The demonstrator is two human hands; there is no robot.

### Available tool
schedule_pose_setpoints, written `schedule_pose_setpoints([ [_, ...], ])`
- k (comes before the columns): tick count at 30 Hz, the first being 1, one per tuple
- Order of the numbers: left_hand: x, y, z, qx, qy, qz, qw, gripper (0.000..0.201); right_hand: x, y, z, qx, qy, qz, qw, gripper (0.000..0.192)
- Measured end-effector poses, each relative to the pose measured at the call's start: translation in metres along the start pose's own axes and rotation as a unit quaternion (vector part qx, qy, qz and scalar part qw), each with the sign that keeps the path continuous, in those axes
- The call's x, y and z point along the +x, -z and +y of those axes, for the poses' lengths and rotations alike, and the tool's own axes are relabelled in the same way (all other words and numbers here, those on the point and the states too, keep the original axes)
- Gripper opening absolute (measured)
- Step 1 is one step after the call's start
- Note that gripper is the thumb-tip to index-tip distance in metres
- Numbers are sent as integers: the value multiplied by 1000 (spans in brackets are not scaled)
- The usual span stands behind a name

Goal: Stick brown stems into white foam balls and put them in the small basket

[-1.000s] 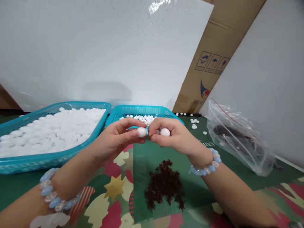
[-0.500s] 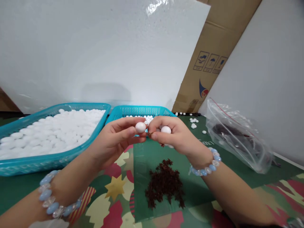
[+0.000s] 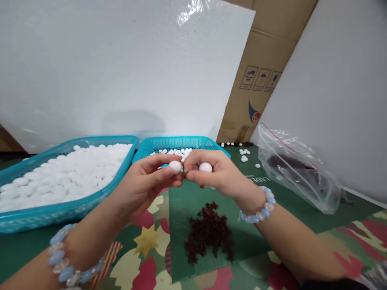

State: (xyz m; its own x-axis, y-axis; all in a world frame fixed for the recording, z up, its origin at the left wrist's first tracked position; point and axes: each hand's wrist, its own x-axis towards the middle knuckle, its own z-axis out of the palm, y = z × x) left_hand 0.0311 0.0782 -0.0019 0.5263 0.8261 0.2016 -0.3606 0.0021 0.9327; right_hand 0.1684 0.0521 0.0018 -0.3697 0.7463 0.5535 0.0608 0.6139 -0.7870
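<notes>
My left hand (image 3: pixel 140 179) pinches a smooth white ball (image 3: pixel 175 167) between thumb and fingertips. Close against it, my right hand (image 3: pixel 216 173) has its thumb and forefinger pressed together at the side of that ball, on a small brown bit mostly covered by the fingers. A second white ball (image 3: pixel 205 167) is tucked in the curled fingers of my right hand. Below the hands, a heap of dark reddish-brown, spiky little pieces (image 3: pixel 209 235) lies on a green sheet (image 3: pixel 248 237).
A turquoise tray (image 3: pixel 121 173) full of white balls stands at the left. Behind my hands is a turquoise basket (image 3: pixel 178 141) holding smaller white pieces. A clear plastic bag (image 3: pixel 302 185) with dark contents lies at the right, near scattered white pieces (image 3: pixel 244 158). Cardboard (image 3: pixel 256 72) and white panels stand behind.
The view has shifted slightly, and both hands appear a little further left and lower. They keep the same hold on the white balls.
</notes>
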Motion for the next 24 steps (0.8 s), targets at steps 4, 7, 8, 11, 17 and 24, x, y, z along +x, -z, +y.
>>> schedule_pose_setpoints([
  [4, -2, -2, 2, 29, -22, -4, 999, 8, 0, 0, 1, -8, 16, 7, 1000, 9],
  [7, -3, -3, 4, 54, -39, -13, 998, 6, 0, 0, 3, -18, 30, 17, 999, 8],
  [8, -3, -2, 4, 61, -43, -18, 997, 6, 0, -1, 3, -21, 33, 18, 999, 8],
  [11, -3, -1, 5, 81, -57, -31, 995, 6, 0, -1, 5, -28, 37, 19, 999, 7],
  [17, -7, -2, 1, 98, -92, -31, 991, 11, 1, -1, 7, -39, 40, 44, 997, 7],
  [24, -6, -5, -2, 78, -119, -4, 990, 10, 1, -4, 4, -35, 24, 65, 997, 5],
])
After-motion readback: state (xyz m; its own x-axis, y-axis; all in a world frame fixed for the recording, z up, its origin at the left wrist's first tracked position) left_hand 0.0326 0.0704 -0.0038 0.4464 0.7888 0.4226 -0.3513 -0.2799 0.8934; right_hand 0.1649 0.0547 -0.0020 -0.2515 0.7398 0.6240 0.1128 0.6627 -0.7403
